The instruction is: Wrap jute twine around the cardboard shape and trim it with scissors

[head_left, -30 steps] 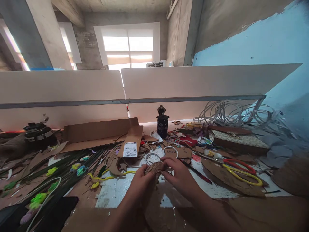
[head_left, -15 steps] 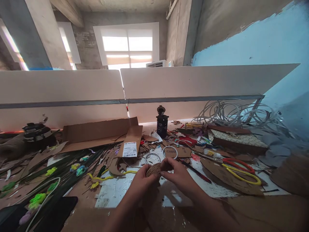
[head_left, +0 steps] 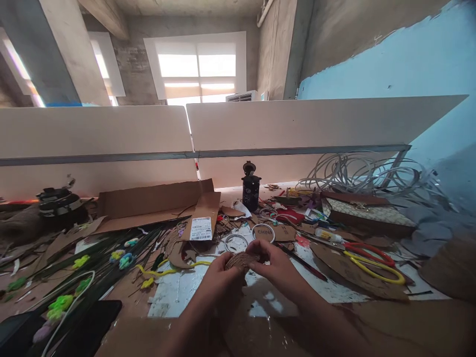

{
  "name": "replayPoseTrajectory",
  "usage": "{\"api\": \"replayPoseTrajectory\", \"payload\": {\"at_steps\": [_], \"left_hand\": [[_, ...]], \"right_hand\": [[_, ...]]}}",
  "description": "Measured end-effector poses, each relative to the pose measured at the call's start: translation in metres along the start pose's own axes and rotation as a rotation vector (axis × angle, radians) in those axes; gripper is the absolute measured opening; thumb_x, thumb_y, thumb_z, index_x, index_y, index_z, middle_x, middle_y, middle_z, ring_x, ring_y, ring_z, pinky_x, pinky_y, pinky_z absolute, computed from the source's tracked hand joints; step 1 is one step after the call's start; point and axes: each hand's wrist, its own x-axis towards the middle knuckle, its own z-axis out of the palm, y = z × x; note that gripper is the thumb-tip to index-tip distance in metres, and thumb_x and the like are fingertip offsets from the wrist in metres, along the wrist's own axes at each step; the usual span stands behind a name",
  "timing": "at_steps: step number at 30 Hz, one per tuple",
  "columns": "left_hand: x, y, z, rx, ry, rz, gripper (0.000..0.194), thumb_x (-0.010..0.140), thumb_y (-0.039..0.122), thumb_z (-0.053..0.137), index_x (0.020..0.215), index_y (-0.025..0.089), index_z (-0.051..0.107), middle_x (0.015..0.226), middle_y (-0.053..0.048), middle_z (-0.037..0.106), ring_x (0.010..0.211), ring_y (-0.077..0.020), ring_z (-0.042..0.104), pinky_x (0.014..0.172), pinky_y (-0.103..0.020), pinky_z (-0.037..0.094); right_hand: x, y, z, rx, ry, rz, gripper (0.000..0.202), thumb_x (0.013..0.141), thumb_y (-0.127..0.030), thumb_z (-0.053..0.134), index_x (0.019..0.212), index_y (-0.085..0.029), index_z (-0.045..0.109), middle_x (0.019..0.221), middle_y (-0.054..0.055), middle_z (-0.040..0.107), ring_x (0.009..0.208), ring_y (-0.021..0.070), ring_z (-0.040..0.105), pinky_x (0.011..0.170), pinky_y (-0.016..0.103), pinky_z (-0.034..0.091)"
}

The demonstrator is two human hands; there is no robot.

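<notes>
While the left hand (head_left: 217, 277) grips the near-left rim of a brown coiled piece (head_left: 238, 260), thumb over the top and fingers curled beneath, the right hand (head_left: 274, 267) bends over its right side with thumb and forefinger drawn together. Whether a strand is caught between those right fingertips cannot be made out. The coiled piece sits between the two hands, above the middle of the desk (head_left: 173, 293) toward its near edge; this grip probably steadies it and leaves the right fingers free for fine work. It looks like ribbed, fibrous twine laid in curved rows, with a rounded outline.

Just beyond the hands lie two thin pale rings, one (head_left: 235, 243) flat on the desk and the other (head_left: 263, 233) over printed cardboard (head_left: 284, 234). To the left is a flat cardboard crescent (head_left: 177, 257), with a fuzzy yellow strip (head_left: 169, 271) near its lower edge. Red and yellow looped handles (head_left: 376, 271) rest toward the desk's right side, by a leaf-shaped cardboard piece (head_left: 342, 271), likely parked within reach. Near the far edge, a dark, smooth bottle (head_left: 251, 193) stands upright with its lid raised, perhaps set back to spare working room.
</notes>
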Motion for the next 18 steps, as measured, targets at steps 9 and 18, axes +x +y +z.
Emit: {"api": "replayPoseTrajectory", "payload": {"at_steps": [9,18], "left_hand": [[0.004,-0.001,-0.003,-0.035,0.031,0.028,0.034,0.062,0.037,0.08,0.084,0.019,0.061,0.063,0.0,0.065,0.05,-0.0125,0.057,0.049,-0.022,0.041],[0.003,-0.001,-0.002,-0.062,0.026,0.043,0.041,0.058,0.041,0.085,0.082,0.018,0.062,0.063,0.001,0.064,0.053,-0.0138,0.059,0.05,-0.023,0.041]], "right_hand": [[0.006,0.013,-0.001,0.254,-0.015,0.073,0.035,0.073,-0.038,0.075,0.1,-0.021,0.061,0.09,0.003,0.066,0.085,0.0209,0.061,0.074,0.032,0.045],[0.002,0.005,0.001,0.087,-0.019,0.046,0.026,0.073,-0.03,0.07,0.094,-0.02,0.062,0.087,0.003,0.068,0.08,0.0201,0.061,0.072,0.032,0.046]]}}
